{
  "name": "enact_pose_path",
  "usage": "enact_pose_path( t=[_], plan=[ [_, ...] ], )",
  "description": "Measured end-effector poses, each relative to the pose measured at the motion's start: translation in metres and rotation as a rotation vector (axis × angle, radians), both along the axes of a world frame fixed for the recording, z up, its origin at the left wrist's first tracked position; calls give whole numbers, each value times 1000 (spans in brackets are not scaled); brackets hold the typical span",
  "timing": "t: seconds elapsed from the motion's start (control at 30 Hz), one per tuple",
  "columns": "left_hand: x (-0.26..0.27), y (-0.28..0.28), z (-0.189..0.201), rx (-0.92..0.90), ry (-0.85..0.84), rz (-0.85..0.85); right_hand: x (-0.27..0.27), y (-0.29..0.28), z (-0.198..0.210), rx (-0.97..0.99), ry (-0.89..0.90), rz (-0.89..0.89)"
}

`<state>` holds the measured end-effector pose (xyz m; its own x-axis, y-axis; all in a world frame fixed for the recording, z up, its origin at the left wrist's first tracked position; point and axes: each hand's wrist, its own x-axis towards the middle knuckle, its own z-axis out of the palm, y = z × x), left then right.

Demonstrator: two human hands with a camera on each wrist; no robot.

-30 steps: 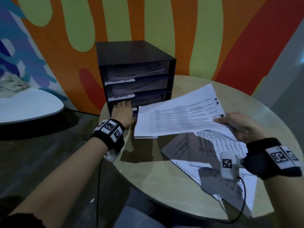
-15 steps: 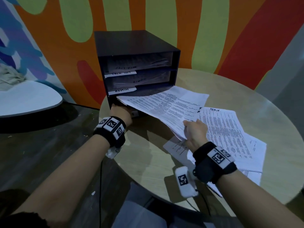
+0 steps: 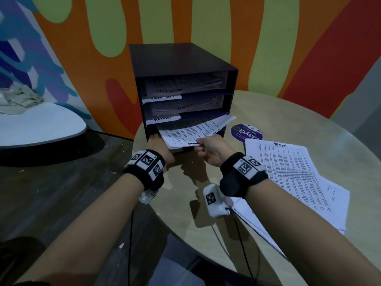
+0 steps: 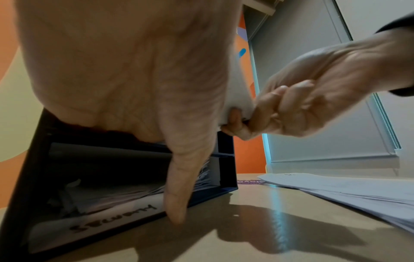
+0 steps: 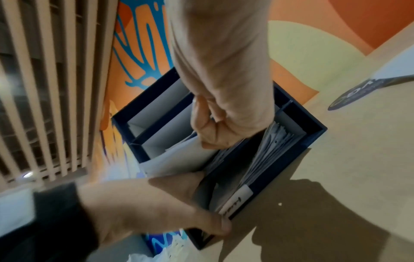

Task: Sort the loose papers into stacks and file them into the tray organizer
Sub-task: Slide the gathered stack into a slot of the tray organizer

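Organizer (image 3: 181, 65) – three slots; hands – two, right (image 3: 212, 149) pinching sheaf (image 3: 191, 131)

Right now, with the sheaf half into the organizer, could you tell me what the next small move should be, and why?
Probably push the sheaf deeper: the right hand pinches its near edge, and much still sticks out of the organizer.

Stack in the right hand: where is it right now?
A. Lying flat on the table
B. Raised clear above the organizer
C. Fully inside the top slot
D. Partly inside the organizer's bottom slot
D: the right hand pinches the near edge of the stack, whose far part lies in the bottom slot of the tray organizer.
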<state>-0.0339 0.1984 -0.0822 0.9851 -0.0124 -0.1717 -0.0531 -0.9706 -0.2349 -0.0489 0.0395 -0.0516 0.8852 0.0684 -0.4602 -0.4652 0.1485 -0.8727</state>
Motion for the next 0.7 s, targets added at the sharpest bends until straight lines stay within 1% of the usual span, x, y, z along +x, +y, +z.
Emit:
enact_pose_path(
  t=[0.1, 0.13, 0.23, 0.3, 0.4, 0.53, 0.63, 0.7],
  plan=[
    [-1, -4, 2, 79, 91, -7, 23, 12, 7, 95, 56, -52],
    [-1, -5, 2, 77, 88, 5, 29, 17, 9, 126, 53, -85],
    [2, -6, 1, 19, 14, 44, 46, 30, 11, 308, 34, -231],
    [2, -7, 1, -13, -24, 63, 55, 38, 11, 373, 26, -289],
    [3, -5, -4, -40, -60, 54, 61, 44, 12, 385, 49, -323],
    [5, -2, -7, -65, -73, 36, 79, 48, 2, 328, 59, -343],
    [4, -2, -8, -64, -78, 38, 86, 56, -6, 366, 120, -267],
    [4, -2, -8, -57, -82, 34, 91, 56, -15, 390, 121, -218]
  ],
)
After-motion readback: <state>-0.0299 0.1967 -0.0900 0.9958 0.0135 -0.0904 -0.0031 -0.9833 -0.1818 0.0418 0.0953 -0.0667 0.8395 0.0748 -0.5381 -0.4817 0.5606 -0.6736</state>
